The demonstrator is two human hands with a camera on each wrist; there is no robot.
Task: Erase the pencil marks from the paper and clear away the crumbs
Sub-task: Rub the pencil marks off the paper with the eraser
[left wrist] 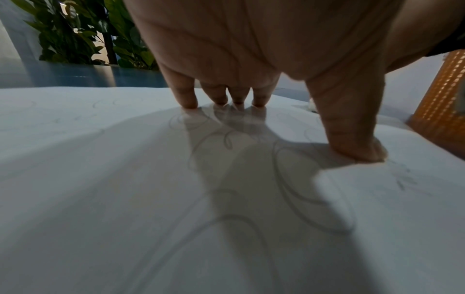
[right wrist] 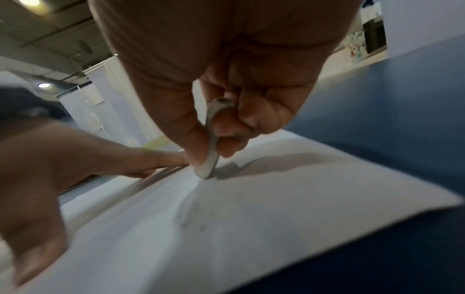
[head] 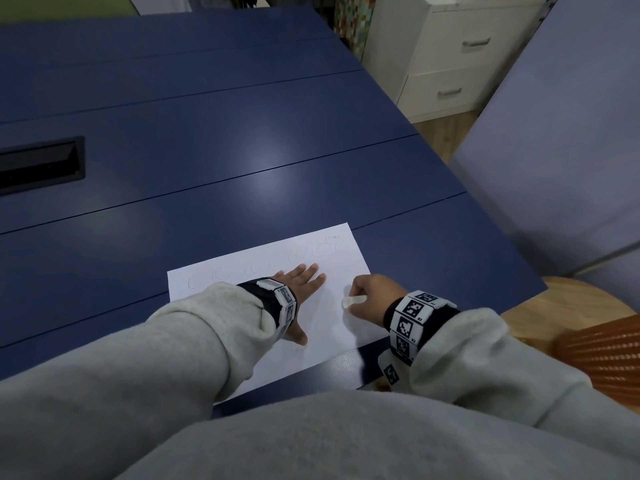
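Observation:
A white sheet of paper (head: pixel 332 258) with faint looping pencil marks (left wrist: pixel 297 179) lies near the front edge of the blue table (head: pixel 207 150). My left hand (head: pixel 304 282) lies flat on the sheet, fingers spread and straight, fingertips (left wrist: pixel 187 103) and thumb pressing down. My right hand (head: pixel 370 292) pinches a white eraser (head: pixel 354 301) between thumb and fingers. The eraser (right wrist: pixel 211 159) stands tilted with its lower tip touching the paper (right wrist: pixel 251 218), just right of the left hand (right wrist: pixel 50 159). Faint smudges show on the sheet below the tip.
A black recessed slot (head: pixel 41 164) sits in the table at far left. White drawers (head: pixel 460 57) stand beyond the table's right edge. An orange woven chair (head: pixel 602 348) is at my right, and a grey panel (head: pixel 561 133) rises behind it.

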